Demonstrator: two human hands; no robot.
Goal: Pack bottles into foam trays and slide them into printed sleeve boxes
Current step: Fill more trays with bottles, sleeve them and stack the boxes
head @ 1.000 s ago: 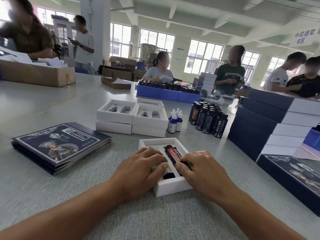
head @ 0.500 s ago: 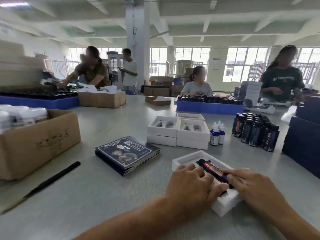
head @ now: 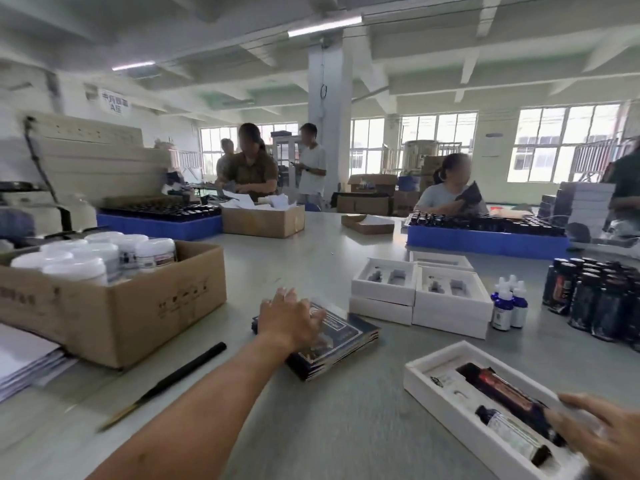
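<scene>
The left hand (head: 289, 318) lies flat, fingers spread, on the stack of flat printed sleeves (head: 341, 344) on the tabletop (head: 311, 420). The right hand (head: 604, 434), fingers relaxed, rests on the near end of the foam tray (head: 446, 410), which holds a dark bottle (head: 502, 396) and a smaller white-labelled bottle (head: 512, 433) side by side

White foam tray (head: 437, 396) holds two dark bottles (head: 506, 402) lying flat, beside stacked printed sleeves (head: 349, 336).

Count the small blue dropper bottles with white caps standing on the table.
3 small blue dropper bottles, clustered right of the stacked white trays: front, right, rear. Another may hide behind them.
</scene>
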